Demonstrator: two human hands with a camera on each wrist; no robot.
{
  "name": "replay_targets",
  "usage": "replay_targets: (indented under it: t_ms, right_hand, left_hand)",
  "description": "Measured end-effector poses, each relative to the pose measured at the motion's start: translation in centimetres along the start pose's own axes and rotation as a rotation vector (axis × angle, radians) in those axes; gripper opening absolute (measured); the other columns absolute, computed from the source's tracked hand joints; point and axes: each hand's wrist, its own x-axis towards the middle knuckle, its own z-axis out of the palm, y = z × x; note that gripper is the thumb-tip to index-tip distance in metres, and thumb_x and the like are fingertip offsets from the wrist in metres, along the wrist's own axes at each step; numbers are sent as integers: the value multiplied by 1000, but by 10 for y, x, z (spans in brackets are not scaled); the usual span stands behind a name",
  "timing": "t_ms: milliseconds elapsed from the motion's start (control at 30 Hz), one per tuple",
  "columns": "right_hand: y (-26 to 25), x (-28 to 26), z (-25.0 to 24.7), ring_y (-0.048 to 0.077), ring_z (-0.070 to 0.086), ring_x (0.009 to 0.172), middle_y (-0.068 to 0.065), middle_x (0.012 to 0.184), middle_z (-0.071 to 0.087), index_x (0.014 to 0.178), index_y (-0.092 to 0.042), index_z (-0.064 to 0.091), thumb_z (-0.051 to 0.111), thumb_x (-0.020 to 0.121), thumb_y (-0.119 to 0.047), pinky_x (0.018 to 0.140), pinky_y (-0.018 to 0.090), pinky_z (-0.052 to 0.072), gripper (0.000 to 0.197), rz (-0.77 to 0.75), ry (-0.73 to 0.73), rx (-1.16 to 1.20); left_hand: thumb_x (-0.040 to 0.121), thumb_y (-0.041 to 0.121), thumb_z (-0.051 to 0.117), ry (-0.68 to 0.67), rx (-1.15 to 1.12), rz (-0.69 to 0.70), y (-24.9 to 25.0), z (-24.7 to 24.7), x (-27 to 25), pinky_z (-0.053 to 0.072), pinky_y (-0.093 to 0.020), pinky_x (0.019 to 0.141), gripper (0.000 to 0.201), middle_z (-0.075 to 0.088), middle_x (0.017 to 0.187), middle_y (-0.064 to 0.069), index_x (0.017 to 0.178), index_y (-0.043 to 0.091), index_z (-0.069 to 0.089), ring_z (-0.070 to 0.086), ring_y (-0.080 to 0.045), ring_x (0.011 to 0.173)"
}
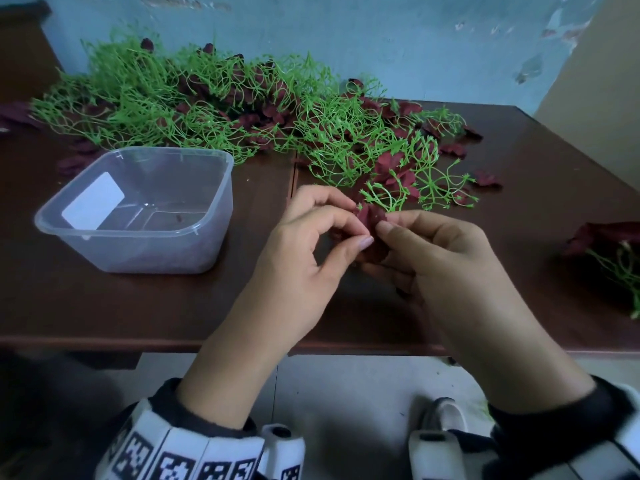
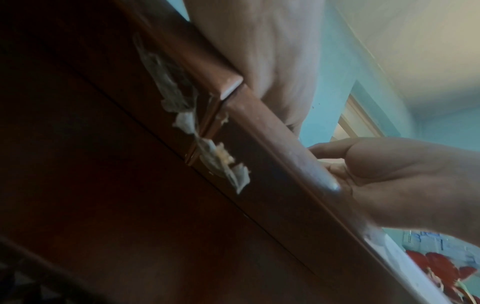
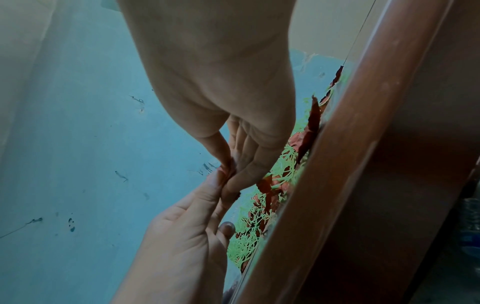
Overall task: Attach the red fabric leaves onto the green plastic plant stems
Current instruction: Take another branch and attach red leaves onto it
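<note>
left hand (image 1: pixel 304 251): thumb and forefinger curled, tips pinched together on a red fabric leaf (image 1: pixel 370 216). right hand (image 1: pixel 440 258): thumb and curled fingers clamped on the same leaf from its right side, fingertips nearly touching the left thumb. a green plastic stem sprig (image 1: pixel 391 197) rises from the pinch point and fans away toward the far right; whether it is already seated in the leaf cannot be told. hands are held just above the dark wooden table (image 1: pixel 138 306), near its front edge. right wrist view confirms both hands meeting on red fabric. clear plastic tub (image 1: pixel 138 209) sits left of the hands. a tangled pile of green stems and red leaves (image 1: pixel 214 102) lies along the far side. a smaller bunch (image 1: pixel 613 251) lies at the right edge.
</note>
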Motion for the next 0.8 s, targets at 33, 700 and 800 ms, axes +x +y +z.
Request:
replay_targets:
  t_ms: [33, 700, 800]
  right_hand:
    - [1, 0, 0, 26, 70, 75, 24, 80, 69, 78, -10, 71, 62, 94, -5, 67, 30, 61, 19, -6, 1, -1]
    - [-1, -4, -7, 30, 76, 77, 15, 80, 77, 93, -4, 70, 63, 92, -7, 68, 35, 63, 8, -125, -57, -88]
    - [-1, -4, -9, 26, 76, 75, 14, 80, 76, 90, -8, 73, 66, 92, -10, 59, 27, 58, 7, -153, -21, -156]
  left_hand:
    - [93, 12, 72, -24, -25, -22, 0, -1, 0, 38, -8, 88, 6, 60, 118, 2, 89, 17, 71, 60, -2, 105]
    - [73, 4, 86, 190, -381, -223, 7, -5, 0, 59, -22, 75, 25, 78, 81, -2, 79, 8, 62, 77, -14, 80]
    - [75, 2, 85, 177, -407, -271, 6, -4, 0, 61, -27, 80, 28, 79, 87, -4, 81, 8, 58, 77, -17, 86]
